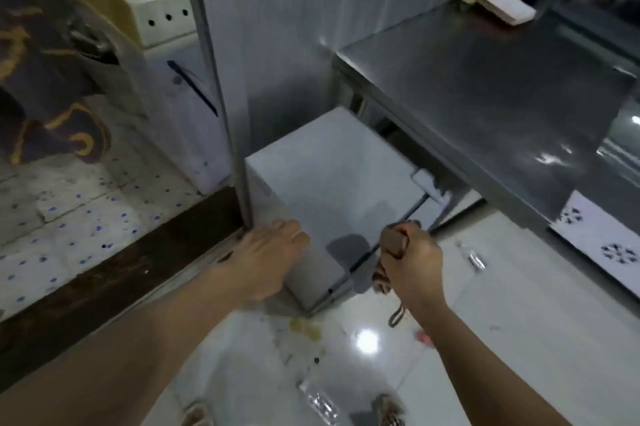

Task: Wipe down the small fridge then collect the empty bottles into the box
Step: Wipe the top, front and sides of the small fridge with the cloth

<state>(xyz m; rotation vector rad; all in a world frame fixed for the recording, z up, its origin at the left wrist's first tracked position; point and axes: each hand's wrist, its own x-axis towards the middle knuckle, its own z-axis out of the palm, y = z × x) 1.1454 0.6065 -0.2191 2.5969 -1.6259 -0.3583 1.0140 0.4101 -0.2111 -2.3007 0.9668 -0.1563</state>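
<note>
- Fridge [332,176], small and white, stands on the floor between a metal post and the steel tabletop [485,86]; judging by the cloth in hand, wiping is still under way.
- Left hand [266,259], fingers flat and relaxed, rests on the fridge's near left corner.
- Right hand [412,263] has its grip clamped on a bunched brown cloth [393,242] at the front edge.
- Bottles [472,257] still lie on the floor; no box is visible, so collection remains undone.
</note>
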